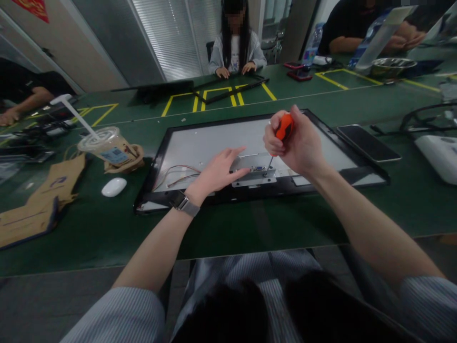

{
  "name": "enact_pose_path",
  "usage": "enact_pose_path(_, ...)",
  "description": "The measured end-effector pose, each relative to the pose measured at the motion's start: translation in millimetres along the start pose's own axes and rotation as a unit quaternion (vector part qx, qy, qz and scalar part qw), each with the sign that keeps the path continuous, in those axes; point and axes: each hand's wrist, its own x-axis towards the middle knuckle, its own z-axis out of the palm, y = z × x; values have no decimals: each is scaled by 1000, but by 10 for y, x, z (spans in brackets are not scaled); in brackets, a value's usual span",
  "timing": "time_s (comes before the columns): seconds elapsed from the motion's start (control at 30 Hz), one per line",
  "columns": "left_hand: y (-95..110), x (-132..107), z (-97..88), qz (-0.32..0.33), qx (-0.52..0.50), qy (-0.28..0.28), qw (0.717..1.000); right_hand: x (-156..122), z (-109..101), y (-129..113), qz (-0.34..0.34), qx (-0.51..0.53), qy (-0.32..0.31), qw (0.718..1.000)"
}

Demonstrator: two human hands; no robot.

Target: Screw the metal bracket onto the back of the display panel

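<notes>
A monitor panel (200, 143) lies back-up on the green table, black frame around a grey metal back. My right hand (296, 143) is closed around an orange-handled screwdriver (284, 127), held upright with its tip on a small metal bracket (254, 177) near the panel's front edge. My left hand (219, 171) lies open and flat on the panel, fingers stretched toward the bracket and touching it. Thin red and white wires (176, 172) run across the panel left of that hand. A watch sits on my left wrist.
A lidded drink cup with a straw (107, 145), a white mouse (114, 186) and brown cardboard (39, 200) lie to the left. A black phone (367, 143) and a white device (441, 155) lie right. A person sits opposite with a black frame (232, 90); others sit at both sides.
</notes>
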Motion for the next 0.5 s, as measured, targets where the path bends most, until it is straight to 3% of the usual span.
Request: enact_pose_path(0.5, 14, -14, -18, 4, 2, -6, 1000, -36, 20, 14, -32, -7, 12, 999)
